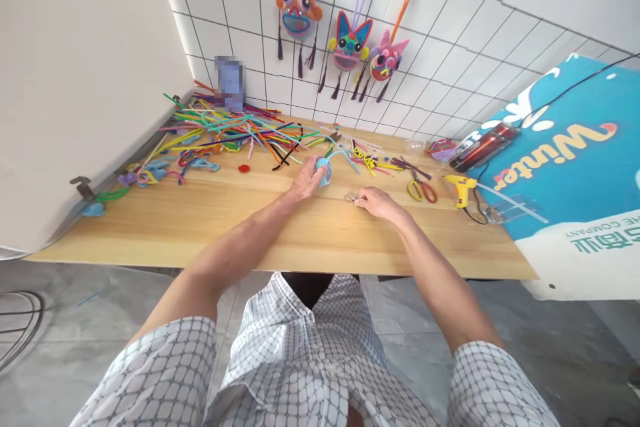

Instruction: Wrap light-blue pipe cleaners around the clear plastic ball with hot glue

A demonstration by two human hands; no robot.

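Observation:
My left hand (306, 180) is closed around a small, partly clear craft piece (325, 173) trimmed in light blue, and its fingers cover the near side. From its top a light-blue pipe-cleaner loop (345, 151) reaches to the right. A little to the right and nearer the front edge, my right hand (379, 203) pinches a small clear, shiny piece (350, 197) low over the wooden table (280, 233). Its exact kind is too small to make out. The two hands are apart.
A heap of coloured pipe cleaners (240, 130) spreads over the back left. Scissors (421, 190), a yellow glue gun (461, 189) and a clear tray (515, 208) lie at the right. A red cap (244, 169) sits left of my hands. Decorated ornaments (349, 47) hang on the grid wall.

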